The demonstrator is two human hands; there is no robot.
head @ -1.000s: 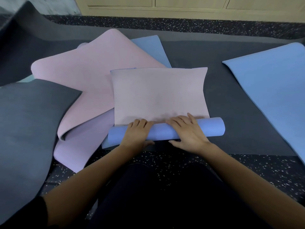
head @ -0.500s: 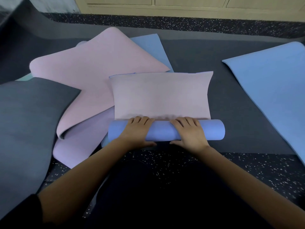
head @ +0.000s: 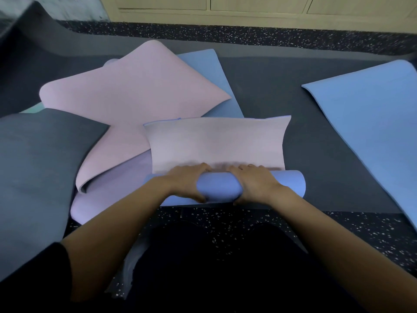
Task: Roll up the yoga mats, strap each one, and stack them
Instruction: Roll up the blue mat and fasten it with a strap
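Rolling is the step in hand: the blue roll lies crosswise at lower centre, just ahead of the person's knees. The left hand and right hand sit side by side on top, fingers curled over the far side, thumbs on the near side, both gripping it. Beyond it the mat's flat tail, pink face up, reaches toward frame centre, so I judge one short stretch is left to wind. The next move calls for an even forward push from both hands, so the roll's ends stay flush. Watch the tail's left edge: it lies over a pink mat and may drag. A grey mat crowds the left. At right a blue mat lies well apart, with dark floor matting between, so that's the open room. No strap in view.
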